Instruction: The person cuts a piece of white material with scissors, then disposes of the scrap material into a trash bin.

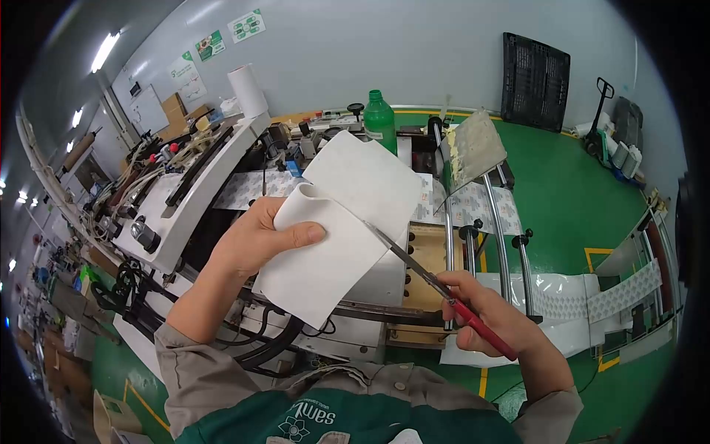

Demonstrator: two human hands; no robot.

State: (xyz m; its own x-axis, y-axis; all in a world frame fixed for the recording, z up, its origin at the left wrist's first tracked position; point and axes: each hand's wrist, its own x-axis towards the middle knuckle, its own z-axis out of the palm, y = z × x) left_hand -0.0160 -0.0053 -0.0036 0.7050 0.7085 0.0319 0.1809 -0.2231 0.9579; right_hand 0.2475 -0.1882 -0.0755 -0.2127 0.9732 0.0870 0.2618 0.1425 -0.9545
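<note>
My left hand grips a folded white sheet, with the thumb on top and the other fingers behind it. In my right hand are red-handled scissors, their blades pointing up and left. The blade tips lie at the line between the folded sheet and a second white piece extending up and to the right. Whether the two pieces are still joined there is hard to tell. Beneath them is part of a machine with a printed web.
A green bottle stands on the machine behind the sheets. Metal rollers and a stained plate are at the right. A white roll stands at the back left. A pallet jack is far right.
</note>
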